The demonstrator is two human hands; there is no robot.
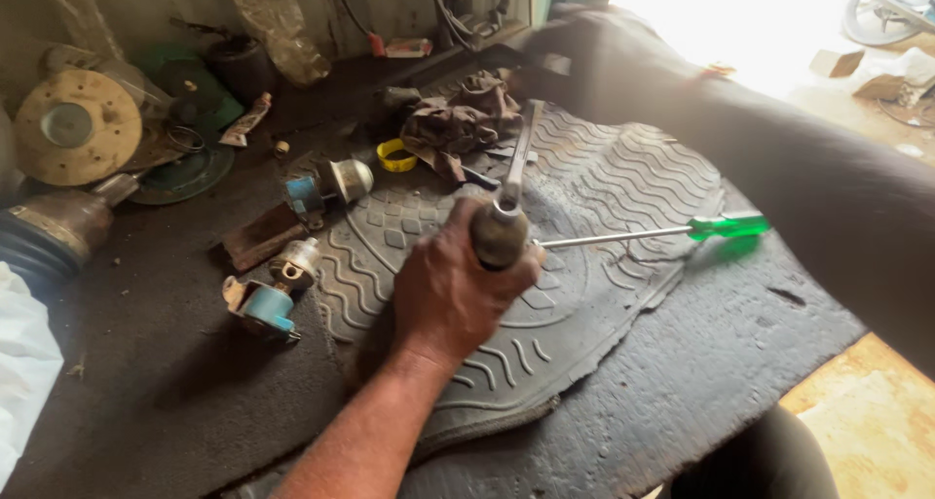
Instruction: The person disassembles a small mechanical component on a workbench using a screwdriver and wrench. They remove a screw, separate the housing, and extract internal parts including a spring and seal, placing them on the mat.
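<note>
My left hand [453,290] is shut on a rounded, dark metal part [500,234], holding it just above a ribbed rubber mat [604,163]. A long steel spanner [521,153] sits on top of the part and reaches away from me. Its far end disappears under a dark, blurred cloth-covered limb [779,158] that crosses the right side. My right hand does not show. A screwdriver with a green handle [729,227] lies on the mat just to the right of my left hand, its shaft pointing at the part.
Two small blue-and-metal parts [265,302] [326,184] lie left of the mat, next to a rusty bar [261,236]. A brown rag [458,119] and yellow ring [394,155] lie behind. Discs [78,127], a booted shaft [49,231] and white cloth [19,363] crowd the left.
</note>
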